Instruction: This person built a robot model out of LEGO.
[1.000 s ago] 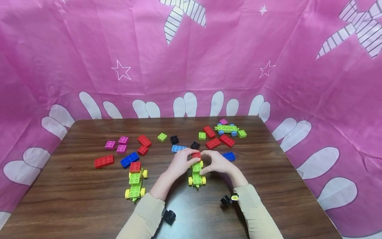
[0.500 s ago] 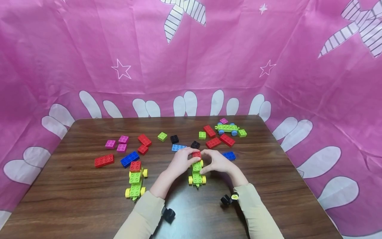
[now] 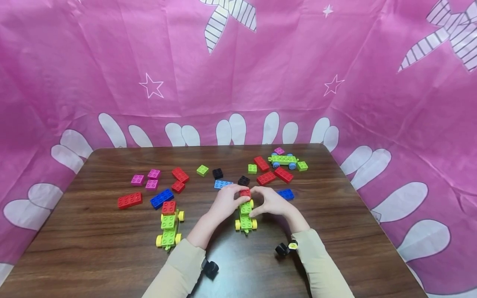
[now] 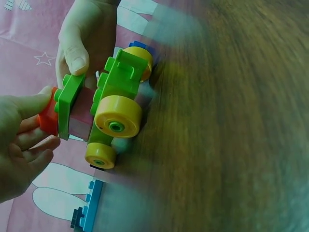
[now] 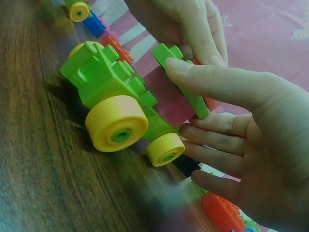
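Note:
A toy car built from bricks stands mid-table, with a lime-green base and yellow wheels. On its base sit a pink brick, a lime-green brick above that, and a red brick on top at the far end. My left hand pinches the red brick between thumb and fingers. From the other side my right hand holds the stack, its thumb on the green brick and its fingers by the far side. To the left stands a similar car with yellow wheels, topped by green and red bricks.
Pink bricks, red bricks and a dark blue brick lie at left. Black bricks and a light blue brick lie beyond my hands. Back right stands a green base with blue wheels, near several red bricks.

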The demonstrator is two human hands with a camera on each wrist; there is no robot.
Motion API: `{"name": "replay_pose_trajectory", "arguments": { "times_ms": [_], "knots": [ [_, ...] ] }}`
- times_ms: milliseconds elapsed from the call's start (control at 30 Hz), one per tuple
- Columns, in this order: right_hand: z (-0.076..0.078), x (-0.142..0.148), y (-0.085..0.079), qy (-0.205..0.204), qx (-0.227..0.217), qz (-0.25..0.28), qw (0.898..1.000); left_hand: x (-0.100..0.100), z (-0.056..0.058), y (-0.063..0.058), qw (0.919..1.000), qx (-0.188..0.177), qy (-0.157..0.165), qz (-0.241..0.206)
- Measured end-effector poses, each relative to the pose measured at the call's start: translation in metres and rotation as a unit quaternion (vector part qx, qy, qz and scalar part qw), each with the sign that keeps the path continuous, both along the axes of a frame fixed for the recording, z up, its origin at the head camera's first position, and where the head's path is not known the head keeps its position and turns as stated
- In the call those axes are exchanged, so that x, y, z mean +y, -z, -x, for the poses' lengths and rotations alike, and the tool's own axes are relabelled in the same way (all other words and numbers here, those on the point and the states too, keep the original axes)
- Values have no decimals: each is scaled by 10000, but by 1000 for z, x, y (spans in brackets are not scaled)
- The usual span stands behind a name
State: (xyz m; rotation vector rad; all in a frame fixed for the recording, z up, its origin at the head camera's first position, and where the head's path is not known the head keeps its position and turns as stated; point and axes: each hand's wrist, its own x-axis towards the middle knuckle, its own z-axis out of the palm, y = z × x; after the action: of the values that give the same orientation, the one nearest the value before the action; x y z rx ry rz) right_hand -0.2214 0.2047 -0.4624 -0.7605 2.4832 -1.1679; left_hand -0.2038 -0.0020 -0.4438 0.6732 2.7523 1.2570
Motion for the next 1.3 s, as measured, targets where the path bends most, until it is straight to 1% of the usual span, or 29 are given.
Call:
{"name": "replay_pose_trajectory", "arguments": {
  "times_ms": [667, 900, 1300],
  "knots": [
    [1, 0, 0, -14, -12, 40, 10000, 1, -1, 3, 9999, -11, -102, -39],
    [0, 0, 0, -16, -1, 23, 10000, 1, -1, 4, 9999, 113, -71, 1],
    [-1, -1, 0, -37, -75, 107, 9999, 2, -3, 3, 9994, 307, -131, -31]
  ]
}}
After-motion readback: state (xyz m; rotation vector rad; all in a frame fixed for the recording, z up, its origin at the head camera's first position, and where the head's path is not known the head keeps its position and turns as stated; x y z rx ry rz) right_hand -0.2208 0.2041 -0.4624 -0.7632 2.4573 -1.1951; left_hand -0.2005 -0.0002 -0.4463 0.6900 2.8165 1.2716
